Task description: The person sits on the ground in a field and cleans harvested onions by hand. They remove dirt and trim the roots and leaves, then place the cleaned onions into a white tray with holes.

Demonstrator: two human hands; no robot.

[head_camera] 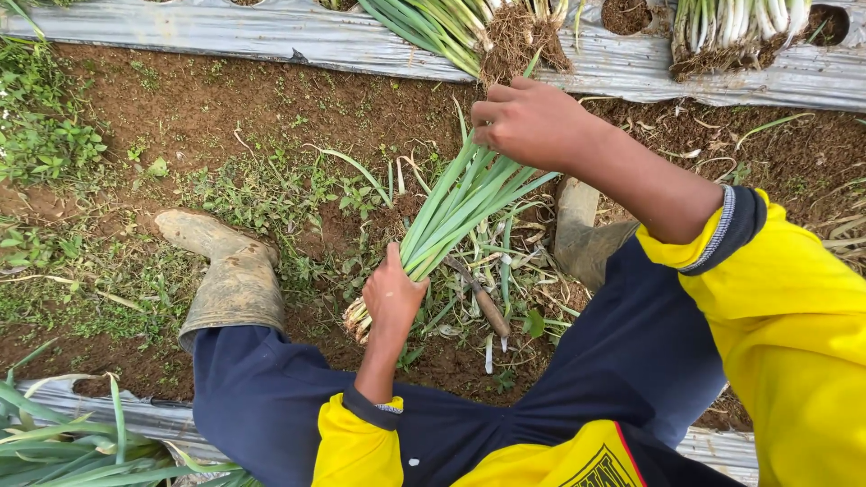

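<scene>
My left hand [393,295] grips a bunch of green onions [460,209] near its white root end, low between my knees. The bunch slants up and to the right. My right hand [526,121] is closed around the green leaf tops of the same bunch. Both arms wear yellow sleeves with dark cuffs. Trimmed leaves and a brown-handled tool [484,305] lie on the soil just under the bunch.
My two muddy rubber boots [227,271] [582,236] stand on the dirt furrow among weeds. A silver plastic mulch sheet [271,38] runs along the top, with onion clumps [469,27] lying on it. More onion leaves [63,446] lie at the bottom left.
</scene>
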